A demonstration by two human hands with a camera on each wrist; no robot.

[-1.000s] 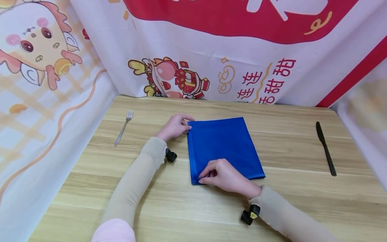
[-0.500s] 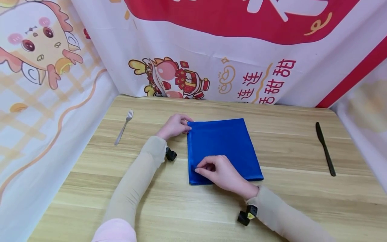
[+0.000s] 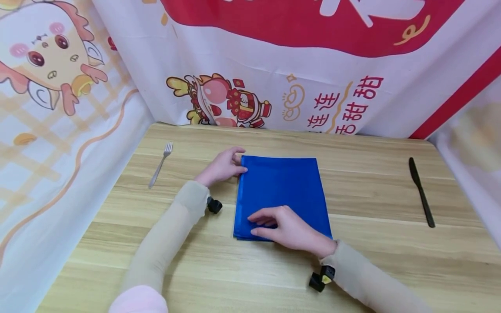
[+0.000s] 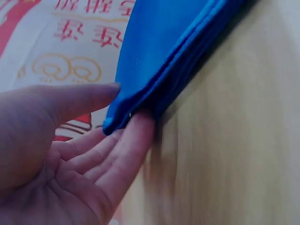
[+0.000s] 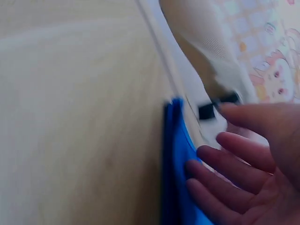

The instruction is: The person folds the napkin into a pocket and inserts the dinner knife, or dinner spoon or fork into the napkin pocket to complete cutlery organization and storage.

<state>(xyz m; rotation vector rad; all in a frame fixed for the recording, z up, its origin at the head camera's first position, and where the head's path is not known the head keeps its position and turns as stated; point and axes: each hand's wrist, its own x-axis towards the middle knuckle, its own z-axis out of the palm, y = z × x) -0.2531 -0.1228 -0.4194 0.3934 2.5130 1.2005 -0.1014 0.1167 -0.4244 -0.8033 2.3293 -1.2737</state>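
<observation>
A folded blue cloth napkin [image 3: 282,184] lies flat on the wooden table. At its far left corner is my left hand [image 3: 223,166]; the left wrist view shows the thumb on top of the layered corner [image 4: 124,110] and fingers beneath it, pinching it. My right hand [image 3: 287,228] hovers over the near part of the napkin, fingers loosely bent and thumb apart from them. In the right wrist view nothing sits between that thumb and the fingers, and the napkin's folded edge [image 5: 176,154] stands beside the fingertips.
A silver fork [image 3: 161,164] lies on the left of the wooden table [image 3: 375,187]. On the right is a dark knife [image 3: 421,191]. Printed cloth walls [image 3: 250,52] rise along the back and both sides.
The napkin has turned slightly, its near edge shifting left. My right hand's thumb and fingers have parted from their pinch. My left hand has stayed at the far left corner, moving a little left.
</observation>
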